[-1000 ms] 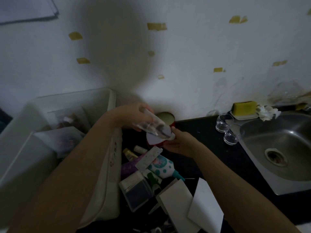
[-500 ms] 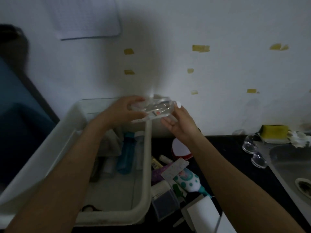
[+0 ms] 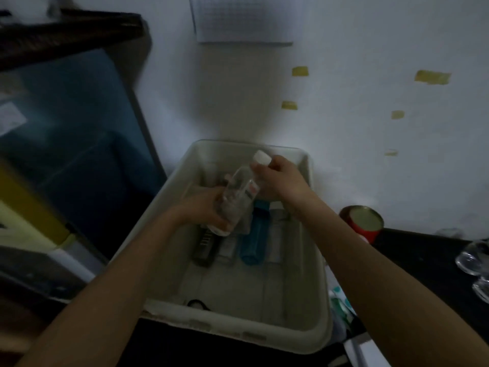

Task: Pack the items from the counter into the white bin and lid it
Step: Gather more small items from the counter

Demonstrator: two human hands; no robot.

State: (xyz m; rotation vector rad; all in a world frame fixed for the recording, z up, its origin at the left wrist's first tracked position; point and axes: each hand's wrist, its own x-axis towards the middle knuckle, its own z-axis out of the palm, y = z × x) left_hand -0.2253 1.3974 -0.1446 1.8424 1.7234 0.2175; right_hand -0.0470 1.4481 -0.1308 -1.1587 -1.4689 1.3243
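A clear plastic bottle with a white cap sits tilted over the white bin, cap pointing up and away. My left hand grips its lower body from the left. My right hand holds its neck just below the cap. Inside the bin lie a blue tube, a dark flat item and pale containers, partly hidden by the bottle and my hands.
A red tin with a pale lid stands on the black counter right of the bin. Clear glass pieces lie at the far right. Packets poke out at the bin's lower right corner. Dark blue furniture stands to the left.
Both hands have carried the bottle from above the counter leftwards and down into the bin's space. The view has swung left, so the sink and most counter items are out of sight.
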